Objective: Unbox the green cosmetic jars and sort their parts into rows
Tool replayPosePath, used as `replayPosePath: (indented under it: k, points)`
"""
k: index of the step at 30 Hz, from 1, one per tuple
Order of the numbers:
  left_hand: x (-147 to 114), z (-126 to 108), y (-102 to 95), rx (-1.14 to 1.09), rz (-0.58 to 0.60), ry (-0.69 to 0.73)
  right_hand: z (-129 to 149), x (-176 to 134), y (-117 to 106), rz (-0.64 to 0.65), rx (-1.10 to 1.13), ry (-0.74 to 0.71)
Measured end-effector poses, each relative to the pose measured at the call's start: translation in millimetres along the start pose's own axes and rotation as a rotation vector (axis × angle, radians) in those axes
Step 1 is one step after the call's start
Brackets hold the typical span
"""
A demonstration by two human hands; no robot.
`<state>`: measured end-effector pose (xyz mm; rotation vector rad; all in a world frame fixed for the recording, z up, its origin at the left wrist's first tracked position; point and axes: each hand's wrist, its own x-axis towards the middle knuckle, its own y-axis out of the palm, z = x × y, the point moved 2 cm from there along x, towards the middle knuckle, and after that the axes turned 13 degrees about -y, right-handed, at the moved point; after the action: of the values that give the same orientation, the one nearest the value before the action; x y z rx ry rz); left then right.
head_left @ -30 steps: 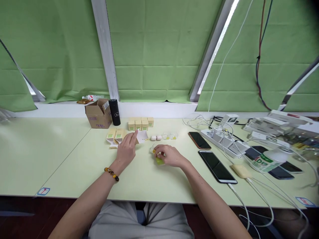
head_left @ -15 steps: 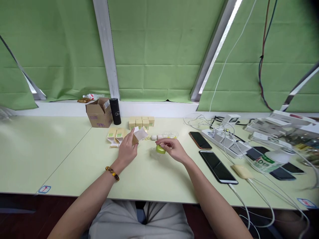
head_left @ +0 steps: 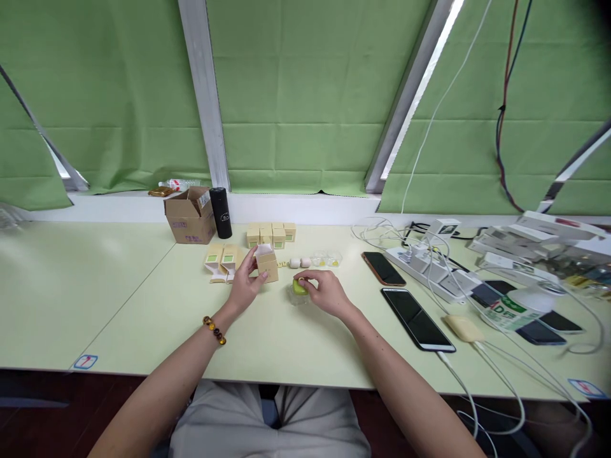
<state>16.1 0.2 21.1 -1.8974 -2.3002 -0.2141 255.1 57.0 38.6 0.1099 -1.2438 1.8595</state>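
My left hand (head_left: 246,284) is closed round the side of a small cardboard box (head_left: 267,267), whose flaps stand up at the top. In the fingers of my right hand (head_left: 327,291) is a small green case (head_left: 300,287), held just above or in a clear plastic tray (head_left: 298,299); I cannot tell whether it rests there. Beyond it lie a white case (head_left: 295,263) and a pinkish case (head_left: 305,262), with clear plastic trays (head_left: 326,258) to their right. Two opened yellowish boxes (head_left: 222,257) lie left of my left hand.
Several closed yellowish boxes (head_left: 271,233) stand at the back. A brown carton (head_left: 191,219) and a black bottle (head_left: 220,213) are at back left. On the right are phones (head_left: 419,321), a power strip (head_left: 427,273), a white-and-green bottle (head_left: 518,308) and tangled white cables.
The small box in my left hand has turned upright. My right hand has brought the green case slightly left and down, over the clear tray.
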Motion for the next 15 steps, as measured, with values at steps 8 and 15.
replayPosePath:
  k: [8, 15]
  points:
    - [3.1, 2.7, -0.1, -0.253, 0.113, -0.15, 3.7, -0.1, 0.7, 0.049, -0.018, 0.014]
    - [-0.4, 0.5, 3.1, -0.391, 0.193, -0.243, 6.8, 0.4, 1.6, 0.049, 0.009, -0.019]
